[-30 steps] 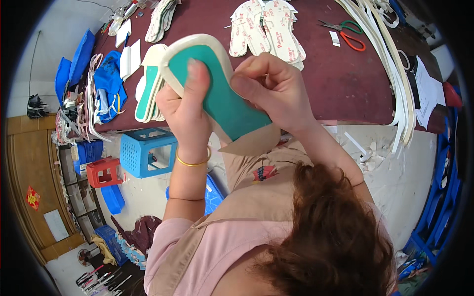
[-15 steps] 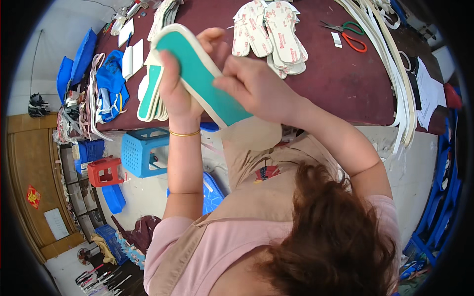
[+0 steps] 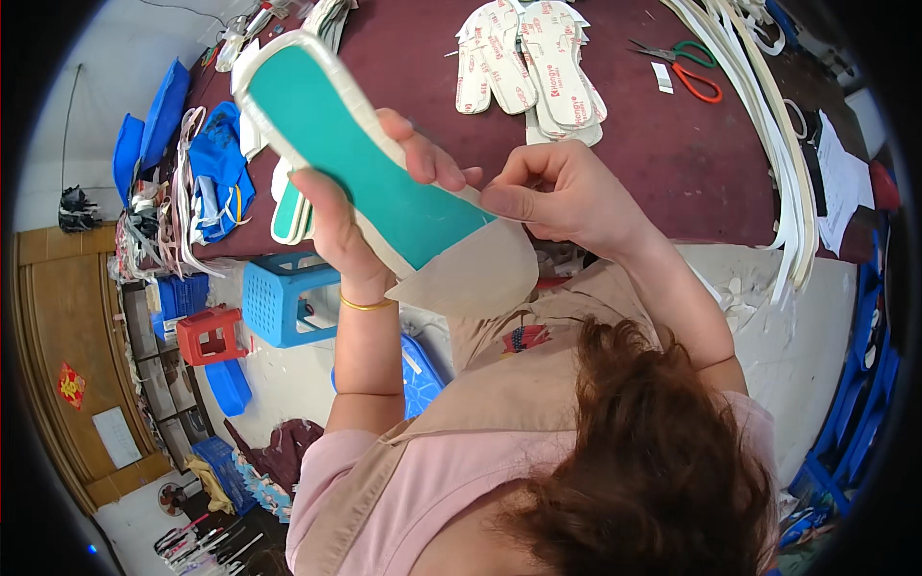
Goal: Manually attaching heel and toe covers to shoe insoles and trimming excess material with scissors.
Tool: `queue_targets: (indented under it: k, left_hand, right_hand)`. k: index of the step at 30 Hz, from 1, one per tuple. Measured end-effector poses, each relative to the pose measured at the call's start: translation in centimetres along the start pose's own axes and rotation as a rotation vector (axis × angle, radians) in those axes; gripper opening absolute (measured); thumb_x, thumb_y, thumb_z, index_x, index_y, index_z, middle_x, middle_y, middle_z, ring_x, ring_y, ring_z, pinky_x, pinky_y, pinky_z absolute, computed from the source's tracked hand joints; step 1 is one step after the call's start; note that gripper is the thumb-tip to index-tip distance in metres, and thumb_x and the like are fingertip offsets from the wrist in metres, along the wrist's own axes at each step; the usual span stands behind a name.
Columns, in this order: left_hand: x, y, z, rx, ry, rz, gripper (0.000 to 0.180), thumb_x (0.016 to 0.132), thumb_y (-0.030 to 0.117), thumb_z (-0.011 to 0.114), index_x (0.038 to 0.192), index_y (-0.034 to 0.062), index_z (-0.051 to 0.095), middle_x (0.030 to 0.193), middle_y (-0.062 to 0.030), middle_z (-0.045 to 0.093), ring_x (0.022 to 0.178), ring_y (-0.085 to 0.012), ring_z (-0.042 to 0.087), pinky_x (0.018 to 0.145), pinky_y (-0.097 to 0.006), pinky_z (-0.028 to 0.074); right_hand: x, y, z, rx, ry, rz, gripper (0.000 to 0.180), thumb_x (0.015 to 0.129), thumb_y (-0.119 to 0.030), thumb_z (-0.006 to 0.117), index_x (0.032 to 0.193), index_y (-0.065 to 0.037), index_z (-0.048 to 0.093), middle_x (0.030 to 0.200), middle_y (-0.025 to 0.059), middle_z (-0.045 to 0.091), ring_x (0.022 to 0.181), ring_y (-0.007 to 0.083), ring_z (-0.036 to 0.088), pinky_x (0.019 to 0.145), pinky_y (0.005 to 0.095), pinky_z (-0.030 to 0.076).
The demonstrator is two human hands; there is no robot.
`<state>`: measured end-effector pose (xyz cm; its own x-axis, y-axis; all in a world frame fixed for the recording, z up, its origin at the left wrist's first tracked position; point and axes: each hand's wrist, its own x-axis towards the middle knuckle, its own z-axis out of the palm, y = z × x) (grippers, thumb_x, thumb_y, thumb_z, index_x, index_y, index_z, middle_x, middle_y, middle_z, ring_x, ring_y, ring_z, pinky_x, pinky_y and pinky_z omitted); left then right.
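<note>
My left hand is closed round a shoe insole, thumb on one side and fingers on the other. The insole has a teal face, a whitish wrapped rim and a bare pale section at its near end. It is held tilted above the table's near edge, far end to the left. My right hand pinches the insole's right rim, close to where the teal meets the pale section. Behind my left hand, more teal-faced insoles lie stacked on the table.
On the dark red table lie pale printed insole pieces, scissors with green and red handles, and long white strips along the right. Blue cloth sits at the left. Below stand a blue stool and a red stool.
The insole has shifted left and turned more of its teal face into view. My right hand has moved from over the teal face to the right rim. My left hand keeps its hold.
</note>
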<state>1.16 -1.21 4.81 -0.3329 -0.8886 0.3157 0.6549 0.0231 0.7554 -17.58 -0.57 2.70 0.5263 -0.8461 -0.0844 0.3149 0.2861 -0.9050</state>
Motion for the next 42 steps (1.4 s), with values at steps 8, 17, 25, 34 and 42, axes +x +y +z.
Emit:
queue_targets:
  k: [8,17,25,34,42]
  left_hand:
    - [-0.1,-3.0,-1.2,-0.811,0.182,-0.505,0.053,0.089,0.047,0.051,0.11,-0.0014,0.044,0.08,-0.0008,0.041,0.072,-0.0139,0.038,0.069,-0.028,0.036]
    - [-0.2,-2.1,-7.7,-0.839,0.563,-0.285,0.056,0.066,-0.003,0.058,0.116,-0.0147,0.035,0.088,-0.0102,0.042,0.088,-0.0232,0.045,0.092,-0.04,0.035]
    - [-0.1,-5.9,-7.1,-0.944,0.751,-0.312,0.036,0.08,0.009,0.049,0.106,-0.0148,0.042,0.09,-0.0175,0.049,0.093,-0.0285,0.049,0.098,-0.046,0.035]
    - [0.5,-7.0,-5.7,-1.018,0.745,-0.275,0.042,0.08,0.005,0.05,0.116,-0.0128,0.035,0.09,-0.0133,0.049,0.093,-0.027,0.049,0.099,-0.048,0.034]
    - [-2.5,-9.1,-6.5,-1.239,0.376,-0.331,0.049,0.082,0.014,0.062,0.121,-0.0047,0.039,0.096,-0.0075,0.047,0.097,-0.0229,0.046,0.101,-0.046,0.032]
  right_hand:
    - [2.0,0.8,-4.4,-0.337,-0.264,0.27,0.032,0.081,-0.031,0.068,0.081,0.0,0.061,0.07,0.0031,0.058,0.057,0.0087,0.05,0.049,0.0229,0.039]
    - [0.6,1.3,-40.8,-2.393,0.808,-0.163,0.03,0.074,-0.003,0.058,0.103,-0.003,0.048,0.105,0.0195,0.052,0.097,0.0398,0.053,0.082,0.0446,0.047]
    - [-3.2,2.3,-26.6,-1.156,0.626,-0.086,0.042,0.073,-0.005,0.061,0.109,-0.004,0.041,0.098,0.0113,0.049,0.085,0.0216,0.053,0.076,0.0337,0.045]
    - [-6.1,10.1,-2.5,0.084,-0.138,0.008,0.087,0.078,-0.074,0.042,0.123,0.0,0.039,0.075,0.0001,0.047,0.062,0.0075,0.045,0.057,0.0217,0.036]
    - [-5.6,9.2,-0.8,0.264,-0.01,-0.063,0.064,0.085,-0.063,0.046,0.107,-0.003,0.05,0.056,-0.0041,0.042,0.045,0.0042,0.037,0.045,0.0182,0.027]
